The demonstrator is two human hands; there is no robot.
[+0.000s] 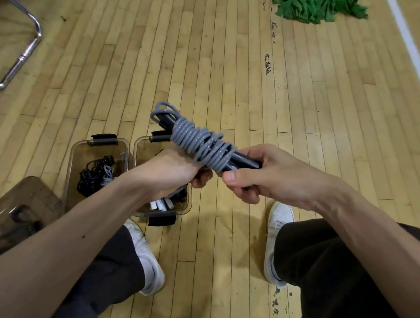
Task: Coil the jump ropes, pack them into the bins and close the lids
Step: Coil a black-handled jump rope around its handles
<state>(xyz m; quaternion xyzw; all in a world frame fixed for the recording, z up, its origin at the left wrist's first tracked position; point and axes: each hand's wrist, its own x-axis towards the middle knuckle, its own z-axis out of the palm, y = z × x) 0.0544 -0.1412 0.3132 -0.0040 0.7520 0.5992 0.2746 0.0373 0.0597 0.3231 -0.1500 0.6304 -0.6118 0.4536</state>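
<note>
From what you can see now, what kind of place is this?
Probably a gym or sports hall: a varnished wood-strip floor with a white court line, and a coiled grey jump rope.

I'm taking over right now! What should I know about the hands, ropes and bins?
Left hand: grips the coiled grey rope from below.
Right hand: grips the rope's black handles.
Left bin and right bin: both open on the floor, with packed ropes inside. A lid lies on the floor to their left.
Done: grey rope wound round its handles.
Left: put it into a bin and close the lids.
</note>
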